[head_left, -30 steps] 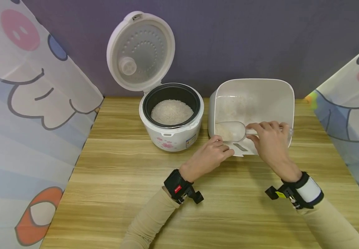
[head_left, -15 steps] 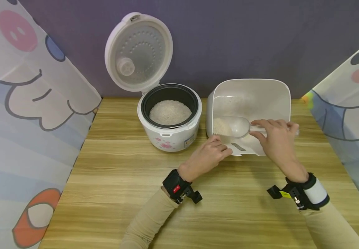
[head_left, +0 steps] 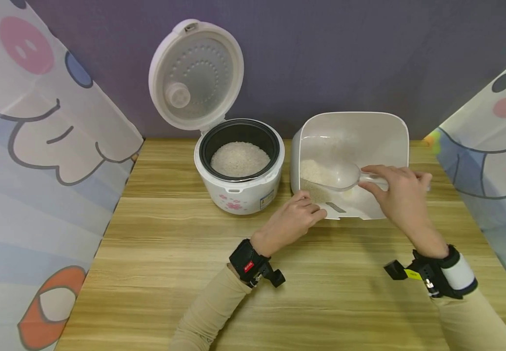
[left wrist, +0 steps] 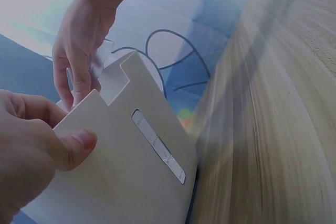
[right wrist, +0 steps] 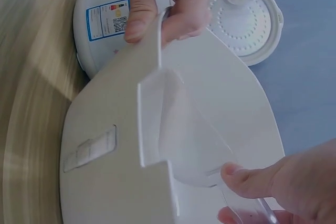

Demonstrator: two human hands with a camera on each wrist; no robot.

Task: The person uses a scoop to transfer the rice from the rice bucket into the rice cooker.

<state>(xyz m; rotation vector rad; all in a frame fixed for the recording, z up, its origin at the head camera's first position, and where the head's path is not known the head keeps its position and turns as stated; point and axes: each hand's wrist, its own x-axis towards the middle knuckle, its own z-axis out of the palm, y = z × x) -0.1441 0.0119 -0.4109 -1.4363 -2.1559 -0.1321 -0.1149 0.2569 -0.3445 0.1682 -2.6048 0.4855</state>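
My left hand [head_left: 291, 222] pinches the front left rim of a white rice bin [head_left: 369, 131], thumb outside and fingers over the edge, as the left wrist view shows. Inside the bin is a clear plastic scoop [head_left: 346, 175], its bowl pointing left. My right hand [head_left: 404, 202] grips the scoop's handle between thumb and fingers, above the bin's right side. Loose rice [head_left: 314, 171] lies at the bin's left side, partly seen through the scoop. The notched front wall [right wrist: 121, 182] carries a narrow window strip [left wrist: 159, 147].
Left of the bin stands a white rice cooker [head_left: 234, 201] with its lid [head_left: 204, 73] raised. Its dark inner pot [head_left: 206, 148] holds white rice [head_left: 240, 159]. Both stand on a wooden table [head_left: 169, 234] near a dark back wall [head_left: 323, 53]; cartoon-printed cloths hang at both sides.
My right hand has drawn the scoop rightward through the bin, and more rice shows at the left side. My left hand has stayed on the rim; the cooker has not moved.
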